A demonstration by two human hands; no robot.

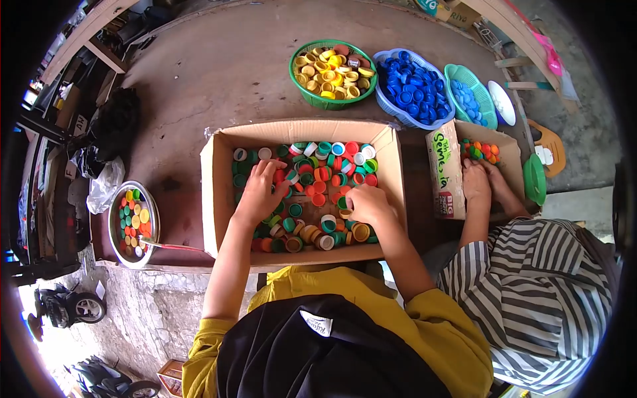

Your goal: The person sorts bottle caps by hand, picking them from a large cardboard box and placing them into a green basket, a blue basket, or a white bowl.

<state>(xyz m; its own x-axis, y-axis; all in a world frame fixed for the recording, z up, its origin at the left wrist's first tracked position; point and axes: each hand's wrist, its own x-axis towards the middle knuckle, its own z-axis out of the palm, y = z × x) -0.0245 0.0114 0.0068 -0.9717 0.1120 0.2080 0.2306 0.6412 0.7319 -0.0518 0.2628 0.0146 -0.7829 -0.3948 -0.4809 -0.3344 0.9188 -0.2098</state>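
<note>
A cardboard box (pixel 302 127) in front of me holds a mixed layer of plastic bottle caps (pixel 319 186), mostly green, red, orange and white. Over its left part, my left hand (pixel 261 192) rests on the caps with fingers spread, beside a few red and green ones. My right hand (pixel 369 203) is in the right half of the box, its fingers curled down among the caps. The fingertips are partly hidden, so what they pinch cannot be made out. Yellowish caps (pixel 360 231) lie just below that hand.
Behind the box stand a green basket (pixel 296 78) of yellow caps, a blue basket (pixel 424 125) of dark blue caps and a teal basket (pixel 488 106) of light blue caps. A metal tray (pixel 156 219) holds caps at left. At right, a co-worker's hands (pixel 479 182) reach into a smaller box (pixel 441 169).
</note>
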